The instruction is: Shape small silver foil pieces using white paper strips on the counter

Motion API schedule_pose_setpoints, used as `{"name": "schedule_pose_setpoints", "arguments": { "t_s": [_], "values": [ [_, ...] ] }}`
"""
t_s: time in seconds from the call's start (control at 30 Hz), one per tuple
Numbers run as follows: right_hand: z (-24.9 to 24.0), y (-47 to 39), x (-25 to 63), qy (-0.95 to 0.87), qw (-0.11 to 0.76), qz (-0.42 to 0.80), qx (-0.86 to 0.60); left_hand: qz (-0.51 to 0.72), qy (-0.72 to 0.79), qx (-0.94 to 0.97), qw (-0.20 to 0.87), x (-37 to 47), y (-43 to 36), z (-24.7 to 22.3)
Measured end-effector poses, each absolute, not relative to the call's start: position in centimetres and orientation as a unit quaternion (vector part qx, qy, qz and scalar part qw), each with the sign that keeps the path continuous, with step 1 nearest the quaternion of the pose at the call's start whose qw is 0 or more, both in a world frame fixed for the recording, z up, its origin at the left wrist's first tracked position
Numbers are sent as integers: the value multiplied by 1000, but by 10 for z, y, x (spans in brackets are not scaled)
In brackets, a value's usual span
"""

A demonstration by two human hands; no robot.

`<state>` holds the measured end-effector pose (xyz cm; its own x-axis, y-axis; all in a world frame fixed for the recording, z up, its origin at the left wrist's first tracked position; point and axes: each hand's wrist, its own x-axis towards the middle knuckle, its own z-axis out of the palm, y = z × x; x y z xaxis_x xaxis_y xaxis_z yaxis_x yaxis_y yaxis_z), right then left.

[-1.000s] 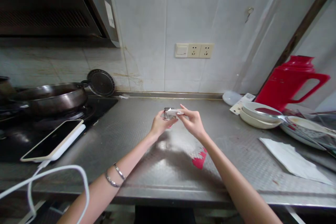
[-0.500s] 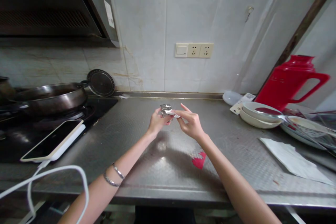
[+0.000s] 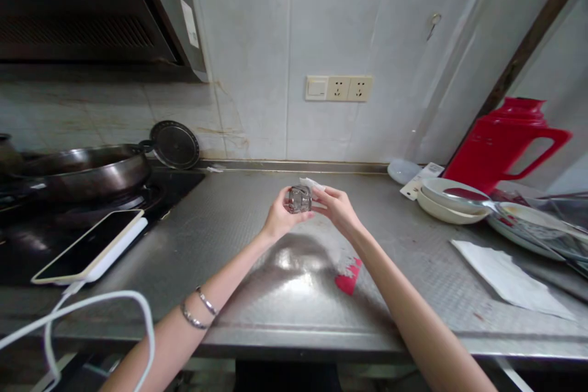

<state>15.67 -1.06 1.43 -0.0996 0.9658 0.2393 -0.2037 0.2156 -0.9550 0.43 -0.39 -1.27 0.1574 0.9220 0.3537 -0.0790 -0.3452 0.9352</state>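
A small clear glass with a patterned wall is held above the metal counter, its exact kind hard to tell at this size. My left hand is closed around its left side and underside. In my right hand a white tissue is pinched, at the upper right rim of the glass. Other fingers of that hand reach toward the glass's right side. Below the hands, a torn red scrap or patch marks the counter.
At left, a phone with a white cable lies by the stove, where a pan stands. To the right are a red thermos, stacked bowls, plates and a folded paper towel.
The glass has turned in my left hand, and its see-through side now faces me. My right hand with the tissue has shifted slightly right and to the far rim.
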Motion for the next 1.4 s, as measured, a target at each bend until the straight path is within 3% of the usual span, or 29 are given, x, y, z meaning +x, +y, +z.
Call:
{"name": "schedule_pose_setpoints", "arguments": {
  "t_s": [0.3,0.67,0.77,1.0,1.2,1.4],
  "values": [
    [20,-22,151,-623,490,541,-282,545,359,559,512,6,-3,-12],
    [25,-21,156,-628,508,467,-361,482,291,626,540,2,-3,-13],
    [25,-19,158,-593,509,472,-409,461,300,667,502,-2,1,-20],
    [23,-19,157,-559,476,530,-424,485,301,761,308,-7,-3,-19],
    [19,-20,154,-591,444,536,-409,481,304,755,325,-6,-5,-14],
    [14,-11,158,-538,470,566,-412,485,310,752,320,-4,-10,-11]
  ]
}}
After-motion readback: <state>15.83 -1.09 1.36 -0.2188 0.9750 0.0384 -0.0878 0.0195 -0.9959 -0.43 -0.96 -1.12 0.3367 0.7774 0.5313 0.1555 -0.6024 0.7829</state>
